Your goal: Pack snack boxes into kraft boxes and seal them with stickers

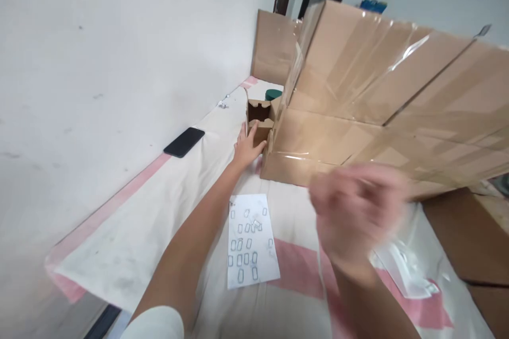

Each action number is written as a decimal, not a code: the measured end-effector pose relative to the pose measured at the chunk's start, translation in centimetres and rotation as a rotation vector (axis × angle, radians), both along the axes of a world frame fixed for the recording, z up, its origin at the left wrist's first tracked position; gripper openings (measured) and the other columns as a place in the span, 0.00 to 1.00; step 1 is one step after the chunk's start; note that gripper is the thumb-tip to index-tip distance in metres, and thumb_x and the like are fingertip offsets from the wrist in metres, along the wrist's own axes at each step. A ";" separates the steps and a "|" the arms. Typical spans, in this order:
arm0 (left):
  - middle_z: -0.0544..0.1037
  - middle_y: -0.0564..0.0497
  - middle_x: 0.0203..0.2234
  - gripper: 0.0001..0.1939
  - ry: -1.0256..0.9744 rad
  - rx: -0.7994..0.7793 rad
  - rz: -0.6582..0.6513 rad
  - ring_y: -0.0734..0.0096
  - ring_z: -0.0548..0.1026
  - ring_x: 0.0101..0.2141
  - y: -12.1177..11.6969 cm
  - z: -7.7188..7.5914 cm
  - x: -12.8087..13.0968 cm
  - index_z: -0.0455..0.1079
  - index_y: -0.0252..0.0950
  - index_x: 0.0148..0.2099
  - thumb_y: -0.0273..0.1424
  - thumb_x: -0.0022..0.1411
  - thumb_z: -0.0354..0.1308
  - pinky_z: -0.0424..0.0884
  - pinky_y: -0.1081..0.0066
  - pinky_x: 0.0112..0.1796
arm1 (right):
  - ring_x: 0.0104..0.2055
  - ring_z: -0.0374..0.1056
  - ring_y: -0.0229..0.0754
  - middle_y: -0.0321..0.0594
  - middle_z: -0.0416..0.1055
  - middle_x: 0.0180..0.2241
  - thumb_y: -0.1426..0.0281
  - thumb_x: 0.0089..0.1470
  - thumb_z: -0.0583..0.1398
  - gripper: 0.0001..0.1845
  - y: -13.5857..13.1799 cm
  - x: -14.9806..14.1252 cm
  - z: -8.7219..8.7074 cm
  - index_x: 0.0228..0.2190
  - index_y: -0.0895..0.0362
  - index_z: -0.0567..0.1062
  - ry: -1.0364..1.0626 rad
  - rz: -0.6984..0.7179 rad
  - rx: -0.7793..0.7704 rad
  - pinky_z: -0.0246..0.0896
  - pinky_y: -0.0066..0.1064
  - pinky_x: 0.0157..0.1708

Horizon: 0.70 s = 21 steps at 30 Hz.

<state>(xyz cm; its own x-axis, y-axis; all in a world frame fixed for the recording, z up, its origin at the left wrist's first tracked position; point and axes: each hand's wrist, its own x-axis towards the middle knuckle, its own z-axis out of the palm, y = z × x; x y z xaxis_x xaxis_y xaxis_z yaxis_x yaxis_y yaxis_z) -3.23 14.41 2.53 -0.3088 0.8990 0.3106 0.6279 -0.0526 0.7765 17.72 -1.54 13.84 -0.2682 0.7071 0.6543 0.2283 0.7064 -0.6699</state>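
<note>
My left hand reaches far forward and grips a small open brown cardboard box that stands beside a big stack of taped cartons. My right hand hovers close to the camera, smeared by motion, so its fingers cannot be read. A clear plastic bag lies under and beside it; whether the hand touches it is unclear. A white sheet with several small printed outlines lies on the cloth between my arms.
A cream cloth with pink bands covers the table, which runs along a white wall on the left. A black phone lies near the wall. A green lid shows behind the small box. More cartons crowd the right.
</note>
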 end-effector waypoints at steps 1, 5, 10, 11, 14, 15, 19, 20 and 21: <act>0.44 0.36 0.76 0.40 -0.009 0.002 -0.011 0.35 0.50 0.72 0.8 -0.3 -0.2 0.50 0.45 0.76 0.41 0.66 0.60 0.57 0.33 0.63 | 0.37 0.71 0.39 0.37 0.74 0.38 0.60 0.70 0.56 0.12 1.3 -1.3 -0.1 0.51 0.51 0.71 -0.015 0.026 -0.016 0.72 0.34 0.38; 0.57 0.36 0.72 0.39 -0.111 0.201 0.070 0.47 0.56 0.71 2.4 -1.6 -2.1 0.49 0.38 0.76 0.38 0.67 0.57 0.59 0.45 0.66 | 0.38 0.73 0.42 0.37 0.73 0.39 0.63 0.64 0.60 0.13 7.8 -6.6 -2.4 0.49 0.51 0.68 -0.197 0.131 -0.203 0.72 0.37 0.39; 0.69 0.36 0.64 0.34 -0.178 0.414 0.259 0.50 0.67 0.65 3.0 -2.5 -5.8 0.59 0.34 0.70 0.37 0.65 0.56 0.64 0.52 0.64 | 0.65 0.62 0.53 0.51 0.65 0.61 0.60 0.58 0.62 0.25 14.0 -12.6 -5.0 0.55 0.52 0.65 -0.197 0.017 -0.245 0.60 0.51 0.64; 0.71 0.37 0.63 0.32 -0.162 0.444 0.295 0.50 0.68 0.64 2.9 -2.6 -6.3 0.61 0.34 0.69 0.38 0.65 0.55 0.64 0.53 0.63 | 0.68 0.59 0.53 0.52 0.62 0.62 0.59 0.58 0.62 0.27 14.9 -13.8 -5.1 0.56 0.52 0.64 -0.148 -0.012 -0.284 0.57 0.51 0.67; 0.72 0.36 0.62 0.31 -0.092 0.521 0.402 0.51 0.69 0.63 2.4 -2.9 -7.5 0.62 0.33 0.68 0.40 0.67 0.52 0.64 0.53 0.63 | 0.68 0.57 0.53 0.54 0.59 0.63 0.61 0.57 0.60 0.26 17.2 -17.6 -4.9 0.55 0.53 0.63 0.023 -0.175 -0.454 0.53 0.51 0.69; 0.72 0.36 0.62 0.31 -0.068 0.537 0.434 0.51 0.69 0.63 2.2 -3.1 -7.7 0.62 0.33 0.68 0.42 0.68 0.51 0.64 0.53 0.63 | 0.68 0.57 0.53 0.55 0.57 0.63 0.62 0.58 0.59 0.25 18.0 -18.7 -4.9 0.55 0.54 0.63 0.070 -0.235 -0.475 0.52 0.50 0.69; 0.70 0.33 0.64 0.35 -0.014 0.531 0.536 0.49 0.68 0.64 2.0 -4.1 -8.5 0.62 0.30 0.69 0.47 0.69 0.49 0.63 0.54 0.63 | 0.69 0.56 0.50 0.56 0.53 0.66 0.69 0.58 0.54 0.26 20.9 -22.3 -4.6 0.58 0.56 0.61 0.162 -0.409 -0.353 0.54 0.47 0.68; 0.69 0.32 0.65 0.35 -0.011 0.525 0.556 0.49 0.67 0.65 2.0 -4.3 -8.7 0.63 0.30 0.69 0.47 0.69 0.50 0.63 0.54 0.63 | 0.68 0.58 0.51 0.56 0.52 0.66 0.69 0.59 0.53 0.27 21.7 -23.1 -4.4 0.60 0.55 0.60 0.151 -0.447 -0.358 0.55 0.48 0.67; 0.69 0.32 0.65 0.34 -0.009 0.521 0.575 0.49 0.67 0.65 2.1 -4.5 -8.9 0.63 0.30 0.69 0.46 0.69 0.50 0.63 0.54 0.63 | 0.67 0.60 0.52 0.55 0.53 0.67 0.69 0.61 0.52 0.27 22.5 -23.8 -4.1 0.61 0.55 0.60 0.113 -0.484 -0.403 0.56 0.51 0.65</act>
